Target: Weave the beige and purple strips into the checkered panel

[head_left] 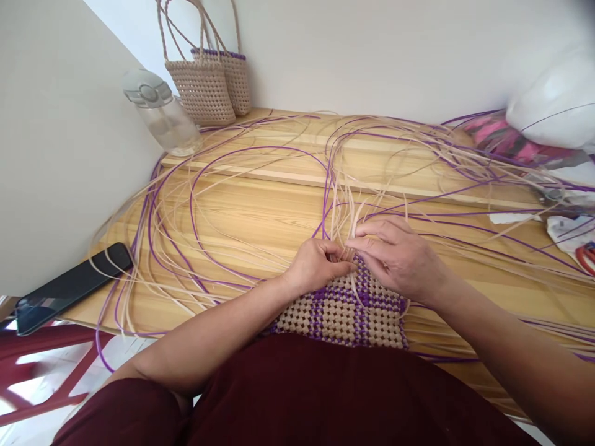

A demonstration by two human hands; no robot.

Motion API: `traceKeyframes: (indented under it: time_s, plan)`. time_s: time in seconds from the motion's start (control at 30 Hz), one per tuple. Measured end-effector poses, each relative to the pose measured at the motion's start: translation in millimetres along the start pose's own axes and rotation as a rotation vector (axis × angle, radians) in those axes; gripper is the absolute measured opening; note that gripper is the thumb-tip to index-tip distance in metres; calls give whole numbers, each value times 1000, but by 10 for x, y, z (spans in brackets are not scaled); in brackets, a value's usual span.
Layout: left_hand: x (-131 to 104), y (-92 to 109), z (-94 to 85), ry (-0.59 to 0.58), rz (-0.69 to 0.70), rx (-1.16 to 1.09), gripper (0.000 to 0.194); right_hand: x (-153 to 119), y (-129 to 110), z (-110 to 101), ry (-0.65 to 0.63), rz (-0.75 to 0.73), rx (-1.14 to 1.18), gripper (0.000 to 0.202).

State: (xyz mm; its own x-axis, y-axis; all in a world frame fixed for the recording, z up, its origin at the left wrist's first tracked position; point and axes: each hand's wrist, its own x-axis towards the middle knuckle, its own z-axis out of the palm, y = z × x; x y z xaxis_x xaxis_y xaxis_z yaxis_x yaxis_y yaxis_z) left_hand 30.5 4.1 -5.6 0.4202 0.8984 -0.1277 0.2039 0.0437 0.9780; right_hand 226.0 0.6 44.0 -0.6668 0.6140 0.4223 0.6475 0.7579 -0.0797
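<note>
A woven panel [339, 316] in beige with purple bands lies on the table against my body, its long loose strands fanning out on several sides. My left hand [320, 263] is at the panel's far edge, thumb and fingers pinched on beige strands. Close beside it, my right hand [395, 254] pinches a beige weaving strand [357, 217] between thumb and forefinger. Upright beige and purple strands rise just beyond both hands. The fingers partly hide the spot where the strands cross.
Two woven bags [199, 90] and a clear bottle [170, 127] stand at the back left. A black phone [74, 288] lies at the left edge. A white plastic bag [553, 111], a pink patterned item [502, 136] and red-handled scissors [586, 257] are at right. Loose strands cover much of the wooden table [260, 204].
</note>
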Motion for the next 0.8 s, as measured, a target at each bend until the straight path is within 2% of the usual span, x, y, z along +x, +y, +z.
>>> traceKeyframes:
  time_s: [0.1, 0.27, 0.37, 0.53, 0.7, 0.8]
  plan:
    - [5, -8, -2, 7, 26, -7, 29, 12, 70, -37, -63, -93, -83, 29]
    - [8, -2, 1, 4, -34, -29, 36, -11, 130, -79, 26, -94, -236, 11]
    - [15, 0, 2, 9, -63, -17, 35, -48, 146, -49, -11, -102, -240, 12]
    - [26, -5, -6, 16, -69, 56, 32, -65, 70, -13, -216, -15, -24, 18]
    - [10, 25, -26, -11, -8, 70, 21, 68, -118, -165, -487, -4, 269, 25]
    - [-2, 48, -38, -20, 52, -1, 16, 172, -109, -198, -482, 3, 419, 27]
